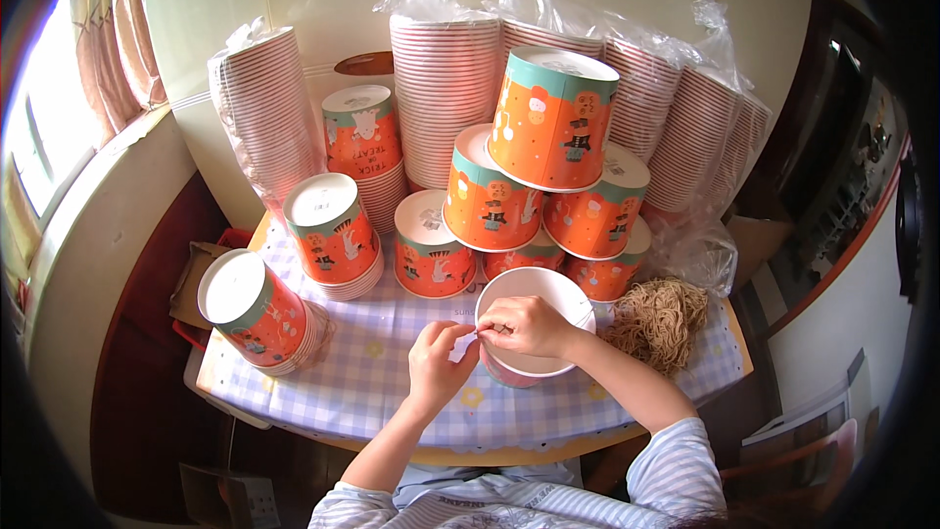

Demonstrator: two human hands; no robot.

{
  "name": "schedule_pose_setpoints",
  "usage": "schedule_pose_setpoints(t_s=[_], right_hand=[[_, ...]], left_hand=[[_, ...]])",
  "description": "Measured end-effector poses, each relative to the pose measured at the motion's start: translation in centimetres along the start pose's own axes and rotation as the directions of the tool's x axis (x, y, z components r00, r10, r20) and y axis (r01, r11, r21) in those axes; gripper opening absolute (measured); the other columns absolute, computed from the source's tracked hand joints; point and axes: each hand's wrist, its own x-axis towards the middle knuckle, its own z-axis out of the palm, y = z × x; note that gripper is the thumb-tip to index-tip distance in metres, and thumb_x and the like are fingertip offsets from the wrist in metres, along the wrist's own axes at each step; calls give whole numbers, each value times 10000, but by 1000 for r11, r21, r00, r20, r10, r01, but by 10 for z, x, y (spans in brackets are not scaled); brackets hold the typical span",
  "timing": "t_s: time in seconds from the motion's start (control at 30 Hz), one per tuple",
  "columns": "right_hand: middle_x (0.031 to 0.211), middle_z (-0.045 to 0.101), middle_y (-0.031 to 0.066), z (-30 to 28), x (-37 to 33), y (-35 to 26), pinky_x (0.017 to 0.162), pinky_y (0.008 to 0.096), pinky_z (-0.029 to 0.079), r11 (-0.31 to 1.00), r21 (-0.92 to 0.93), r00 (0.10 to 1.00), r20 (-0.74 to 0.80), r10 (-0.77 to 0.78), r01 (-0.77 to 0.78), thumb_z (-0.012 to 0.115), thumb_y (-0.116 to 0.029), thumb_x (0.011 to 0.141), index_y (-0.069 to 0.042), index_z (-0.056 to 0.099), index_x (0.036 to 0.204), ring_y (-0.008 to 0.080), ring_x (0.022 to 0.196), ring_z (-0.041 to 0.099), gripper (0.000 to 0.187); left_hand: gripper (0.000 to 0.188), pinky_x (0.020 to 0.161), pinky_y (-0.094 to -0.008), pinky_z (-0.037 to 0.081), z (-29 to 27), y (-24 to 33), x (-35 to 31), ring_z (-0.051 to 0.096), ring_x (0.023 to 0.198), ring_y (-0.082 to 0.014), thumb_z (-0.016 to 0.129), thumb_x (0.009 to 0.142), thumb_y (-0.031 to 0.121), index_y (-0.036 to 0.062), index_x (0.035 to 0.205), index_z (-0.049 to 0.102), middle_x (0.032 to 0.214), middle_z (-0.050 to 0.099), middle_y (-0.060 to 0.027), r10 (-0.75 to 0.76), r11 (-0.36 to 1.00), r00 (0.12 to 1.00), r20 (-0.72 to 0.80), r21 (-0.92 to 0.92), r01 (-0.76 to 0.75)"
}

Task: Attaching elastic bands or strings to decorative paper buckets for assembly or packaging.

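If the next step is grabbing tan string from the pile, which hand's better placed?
Right, I'd say: the right hand is over the open tub, nearer the tan string pile. The left hand is farther off, by the tub's left rim.

Lettering [380,161] on orange tub [338,137], tablecloth [367,377], shirt [421,514]

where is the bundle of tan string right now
In the head view, the tan string lies on the right side of the checked tablecloth, just right of the open bucket, in front of clear plastic.
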Motion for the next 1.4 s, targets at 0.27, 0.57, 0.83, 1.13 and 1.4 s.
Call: schedule_pose_setpoints(t_s=[0.27, 0.57, 0.83, 1.13, 1.4], right_hand=[[726, 613, 42, -1, -1, -1, 541, 278, 474, 1000, 14, 1000, 16, 12, -13, 647, -88, 721, -76, 636, 792, 174, 592, 577, 73], [722, 605, 48, -8, -5, 2, 565, 297, 473, 1000, 7, 998, 60, 13, -13, 628, -99, 743, -84, 641, 790, 194, 621, 587, 52], [636, 551, 50, -11, -6, -3, 512, 304, 443, 997, -24, 997, 27, 71, -71, 617, -109, 746, -75, 632, 748, 192, 541, 539, 38], [644, 549, 68, -8, -9, -1, 509, 346, 445, 992, -20, 992, 2, 128, -128, 601, -125, 749, -73, 597, 730, 250, 569, 559, 55], [641, 551, 60, -11, -7, -4, 504, 349, 439, 994, -22, 994, 21, 110, -110, 609, -153, 759, -74, 589, 729, 249, 572, 561, 87]], left_hand=[[132, 567, -330, 454, -1, -1, 3, 554, 657, -242, 651, 654, 7, 56, 766, 604, 740, 573, -76, 171, 972, 985, -15, 167, -166], [134, 561, -328, 446, -4, -2, 2, 547, 658, -247, 628, 630, -19, 50, 734, 582, 731, 566, -79, 156, 981, 987, -28, 119, -152], [135, 554, -321, 439, -4, -5, -2, 537, 641, -247, 612, 608, -33, 46, 703, 558, 721, 559, -78, 161, 980, 987, -19, 124, -157], [127, 478, -282, 433, 3, -12, -9, 534, 587, -206, 597, 599, -39, 40, 688, 554, 705, 560, -77, 149, 983, 989, -8, 107, -147], [102, 521, -308, 447, 6, -13, -16, 536, 589, -205, 614, 658, -4, 43, 742, 582, 716, 568, -73, -77, 997, 995, 60, -11, 78]])
